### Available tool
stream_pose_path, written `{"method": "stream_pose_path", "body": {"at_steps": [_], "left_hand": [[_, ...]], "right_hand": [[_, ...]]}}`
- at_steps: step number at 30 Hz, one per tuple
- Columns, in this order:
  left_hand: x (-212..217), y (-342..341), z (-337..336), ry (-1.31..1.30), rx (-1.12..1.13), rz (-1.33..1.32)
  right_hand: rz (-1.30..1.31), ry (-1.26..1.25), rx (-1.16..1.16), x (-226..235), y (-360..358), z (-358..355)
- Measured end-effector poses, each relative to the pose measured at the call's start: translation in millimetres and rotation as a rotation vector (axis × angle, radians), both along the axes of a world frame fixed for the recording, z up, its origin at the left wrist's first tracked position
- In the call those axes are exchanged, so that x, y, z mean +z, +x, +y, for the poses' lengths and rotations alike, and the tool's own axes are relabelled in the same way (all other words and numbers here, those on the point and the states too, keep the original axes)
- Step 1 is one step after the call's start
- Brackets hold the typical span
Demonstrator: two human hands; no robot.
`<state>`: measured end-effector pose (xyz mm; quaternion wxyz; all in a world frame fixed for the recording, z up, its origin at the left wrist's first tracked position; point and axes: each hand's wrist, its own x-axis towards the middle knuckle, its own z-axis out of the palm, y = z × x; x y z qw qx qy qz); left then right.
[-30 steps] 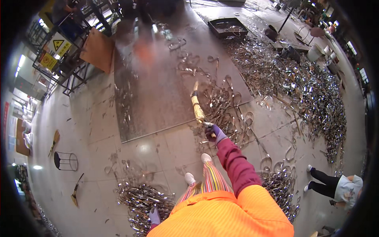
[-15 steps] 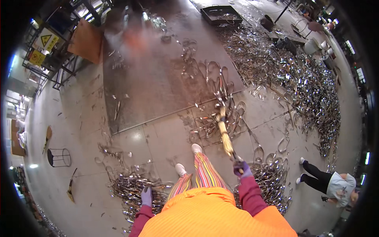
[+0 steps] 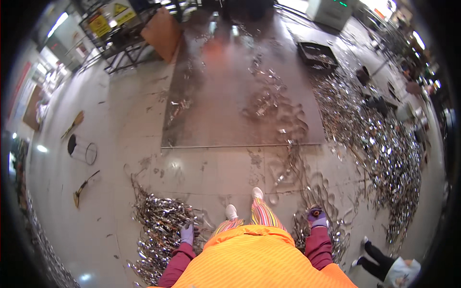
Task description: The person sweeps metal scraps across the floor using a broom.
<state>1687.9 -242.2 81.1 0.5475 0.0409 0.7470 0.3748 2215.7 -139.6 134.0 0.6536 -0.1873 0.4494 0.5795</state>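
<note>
My right hand (image 3: 317,218), in a purple glove, is closed round a handle whose brown end shows at the fist. From the earlier view it is the broom's; its yellow bristles are hidden now. My left hand (image 3: 188,234), in a matching glove, hangs beside my hip with loosely bent fingers and nothing visible in it. Below it lies a heap of shiny metal strip scrap (image 3: 165,216). A second scrap heap (image 3: 340,242) sits under my right hand. Looped strips (image 3: 290,165) trail from there to the dark metal plate (image 3: 225,115) ahead.
A large scrap pile (image 3: 384,158) spreads along the right, with a black tray (image 3: 317,54) beyond. A person (image 3: 386,266) stands at lower right. On the left floor are a black-topped stool (image 3: 82,149) and two brooms (image 3: 74,124). A brown board (image 3: 162,33) leans against a frame.
The broom, held out ahead before, is drawn back toward my right side and mostly out of sight. The view has turned and shifted; my left hand stays low beside the heap.
</note>
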Motion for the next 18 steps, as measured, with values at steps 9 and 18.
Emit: {"method": "stream_pose_path", "body": {"at_steps": [9, 18], "left_hand": [[-67, -66, -155, -0.114, 0.406, 0.017], [-38, 32, -64, -0.056, 0.49, -0.117]], "right_hand": [[-0.003, 0.394, 0.25, 80, -109, 143], [-0.039, 0.521, 0.961, 61, -150, 288]]}}
